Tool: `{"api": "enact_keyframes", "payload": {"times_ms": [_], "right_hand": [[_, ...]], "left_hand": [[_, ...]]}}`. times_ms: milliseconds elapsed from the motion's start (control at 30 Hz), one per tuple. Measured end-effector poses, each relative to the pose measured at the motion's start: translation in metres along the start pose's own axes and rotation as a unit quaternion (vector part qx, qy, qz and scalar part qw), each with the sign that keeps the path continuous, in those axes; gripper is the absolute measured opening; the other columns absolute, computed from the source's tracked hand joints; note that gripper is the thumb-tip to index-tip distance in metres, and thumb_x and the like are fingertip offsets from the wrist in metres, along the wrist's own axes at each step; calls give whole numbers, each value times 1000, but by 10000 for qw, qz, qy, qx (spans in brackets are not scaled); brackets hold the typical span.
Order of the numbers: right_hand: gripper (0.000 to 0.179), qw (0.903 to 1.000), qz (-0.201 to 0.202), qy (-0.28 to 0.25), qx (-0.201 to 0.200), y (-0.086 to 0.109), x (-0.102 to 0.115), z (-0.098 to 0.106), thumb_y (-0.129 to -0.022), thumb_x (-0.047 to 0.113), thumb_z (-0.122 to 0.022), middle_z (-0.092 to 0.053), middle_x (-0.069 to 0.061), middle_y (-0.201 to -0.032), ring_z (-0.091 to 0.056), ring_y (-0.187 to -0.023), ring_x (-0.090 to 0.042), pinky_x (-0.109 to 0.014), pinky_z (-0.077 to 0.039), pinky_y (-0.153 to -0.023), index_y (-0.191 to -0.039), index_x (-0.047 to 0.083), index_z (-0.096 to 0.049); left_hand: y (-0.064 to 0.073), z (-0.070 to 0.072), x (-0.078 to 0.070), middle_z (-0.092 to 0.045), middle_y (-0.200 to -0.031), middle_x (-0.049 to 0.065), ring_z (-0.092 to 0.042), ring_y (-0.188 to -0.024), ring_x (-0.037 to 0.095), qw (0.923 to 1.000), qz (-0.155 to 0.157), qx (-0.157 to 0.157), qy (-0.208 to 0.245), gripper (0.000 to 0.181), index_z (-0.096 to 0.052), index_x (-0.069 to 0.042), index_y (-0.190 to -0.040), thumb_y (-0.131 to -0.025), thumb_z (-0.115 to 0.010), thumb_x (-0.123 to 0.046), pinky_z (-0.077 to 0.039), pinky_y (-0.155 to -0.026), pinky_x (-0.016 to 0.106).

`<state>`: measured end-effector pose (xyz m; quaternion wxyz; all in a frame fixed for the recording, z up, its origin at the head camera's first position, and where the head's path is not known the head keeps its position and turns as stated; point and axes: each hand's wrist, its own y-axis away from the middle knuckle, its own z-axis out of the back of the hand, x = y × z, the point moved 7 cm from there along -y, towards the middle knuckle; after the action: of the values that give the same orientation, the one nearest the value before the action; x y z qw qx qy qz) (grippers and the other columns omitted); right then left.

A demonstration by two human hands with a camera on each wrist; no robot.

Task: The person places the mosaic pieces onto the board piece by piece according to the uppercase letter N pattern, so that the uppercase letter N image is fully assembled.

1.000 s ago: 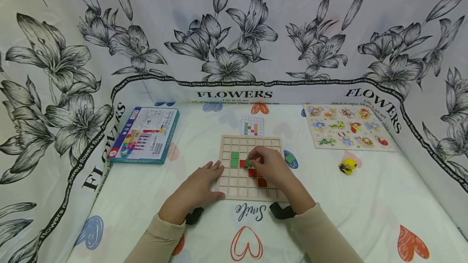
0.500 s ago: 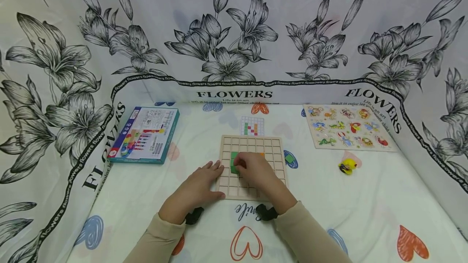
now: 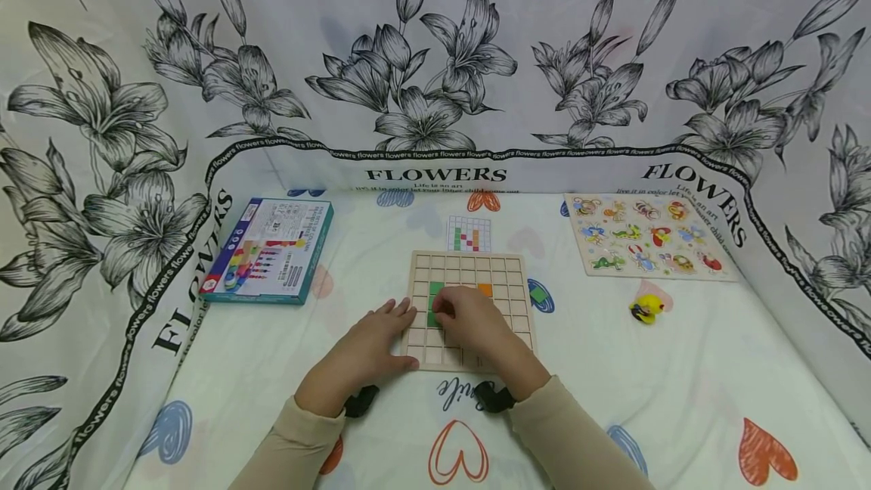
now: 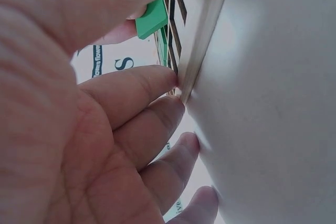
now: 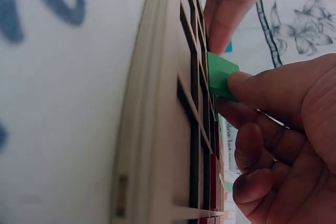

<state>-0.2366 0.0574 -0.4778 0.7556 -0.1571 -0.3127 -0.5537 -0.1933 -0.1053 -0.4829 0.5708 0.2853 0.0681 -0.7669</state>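
A gridded wooden board [image 3: 503,267] lies in the middle of the cloth in the head view. My right hand [image 3: 476,320] is over its left half. In the right wrist view, its thumb and forefinger pinch a green square tile [image 5: 220,74], tilted at the grid. That tile [image 4: 152,18] also shows in the left wrist view. My left hand [image 3: 370,339] lies beside the board, relaxed fingers touching its left edge. Another green tile [image 3: 435,288] and an orange tile [image 3: 485,289] sit in the grid. Red tiles [image 5: 213,182] show in the right wrist view; my right hand hides them in the head view.
Behind the board lies a pattern card [image 3: 469,234]. A boxed toy set [image 3: 268,252] is at left. At right are an insect picture board [image 3: 643,237] and a yellow duck [image 3: 647,308]. A loose green tile [image 3: 540,296] lies right of the board.
My right hand has moved left and slightly down across the board with the green tile, uncovering the orange tile and covering the red ones. My left hand has stayed in place.
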Motion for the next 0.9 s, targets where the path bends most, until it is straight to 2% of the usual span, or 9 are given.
{"api": "enact_keyframes", "payload": {"times_ms": [200, 433, 567, 633, 733, 900], "right_hand": [[3, 9999, 40, 117, -101, 1, 0, 0, -102, 19, -78, -67, 5, -99, -61, -94, -18, -34, -57, -90, -104, 21, -77], [5, 9983, 209, 552, -21, 0, 2, -2, -104, 20, -76, -64, 6, -93, -60, -85, -16, -33, -55, -82, -100, 19, -79], [6, 9984, 216, 516, -63, 2, 1, 1, -104, 20, -76, -64, 6, -94, -60, -85, -16, -33, -55, -83, -98, 20, -78], [7, 9986, 206, 451, -176, 2, -1, 8, -104, 19, -76, -66, 6, -95, -60, -87, -16, -35, -56, -84, -98, 19, -78], [4, 9988, -15, 239, -430, 3, -12, 25, -103, 19, -76, -68, 3, -101, -61, -90, -19, -37, -57, -85, -100, 19, -78], [8, 9946, -498, -158, -897, 8, -47, 64, -104, 17, -74, -70, -4, -108, -59, -91, -24, -35, -54, -78, -110, 13, -79]], "left_hand": [[1, 1, -1, -42, -175, 6, -30, -167, 34, 10000, -73, -23, -25, 86, -52, -10, -163, -90, -91, -31, -30, -133, 61], [1, 2, -1, -43, -174, 7, -31, -166, 34, 9999, -150, -67, -25, 86, -52, -8, -162, -89, -92, -31, -30, -133, 62], [1, 2, -1, -43, -174, 7, -31, -167, 34, 9999, -140, -69, -17, 86, -52, -8, -163, -89, -92, -31, -30, -133, 62], [0, 1, 0, -42, -175, 7, -30, -167, 34, 9999, -106, -55, -2, 87, -52, -9, -163, -89, -91, -31, -30, -133, 62], [0, -1, 0, -41, -175, 5, -29, -167, 33, 10000, -42, -32, 21, 87, -51, -10, -164, -89, -91, -31, -29, -134, 61], [0, -2, -1, -41, -175, 5, -29, -168, 32, 10000, 14, -31, 28, 88, -51, -10, -164, -89, -92, -30, -27, -135, 59]]}}
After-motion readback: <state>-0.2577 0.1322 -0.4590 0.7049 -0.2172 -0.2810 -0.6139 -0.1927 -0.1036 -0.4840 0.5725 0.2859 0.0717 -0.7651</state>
